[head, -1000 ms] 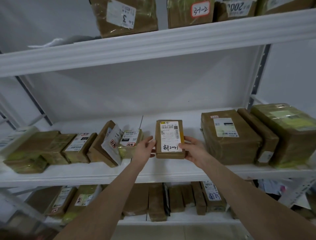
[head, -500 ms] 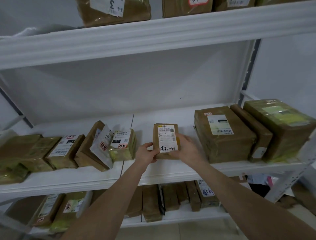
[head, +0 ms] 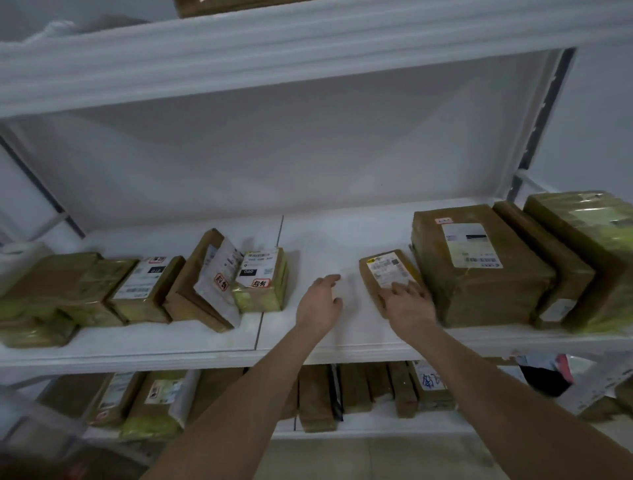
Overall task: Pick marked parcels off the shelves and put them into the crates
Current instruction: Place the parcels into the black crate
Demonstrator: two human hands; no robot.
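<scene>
Brown cardboard comes nearest: below the small parcel (head: 382, 272), on the lower shelf (head: 370, 425), a row of parcels (head: 354, 387) stands on edge behind our two bare forearms, too crowded and blurred for us to count. Higher up, our left hand (head: 318, 301) hovers over the bare board of the middle shelf (head: 359, 329), just left of the small parcel, its fingers loose and slightly bent, grasping nothing. Our right hand (head: 409, 303) rests on the near end of the small parcel, fingers spread and laid almost straight over its white label, pressing rather than gripping. The small parcel sits on the middle shelf, label upward, close against its right-hand neighbour; whether it lies flat or leans there we cannot tell. Right of the small parcel we count three: a large parcel (head: 479, 274) with one white label, a slim parcel (head: 548, 253) on edge, and a green-taped parcel (head: 589, 233) at the frame's edge. Left of it, well apart, we count four clear items: a yellow-taped parcel (head: 262, 291), one white pouch (head: 219, 281), a flat brown box (head: 190, 291) leaning, and a labelled parcel (head: 144, 287); past these the heap blurs beyond counting. Behind the small parcel rises the white back wall (head: 274, 154), and above it the top shelf (head: 308, 44) carries one brown parcel (head: 222, 4), cut off by the frame.
</scene>
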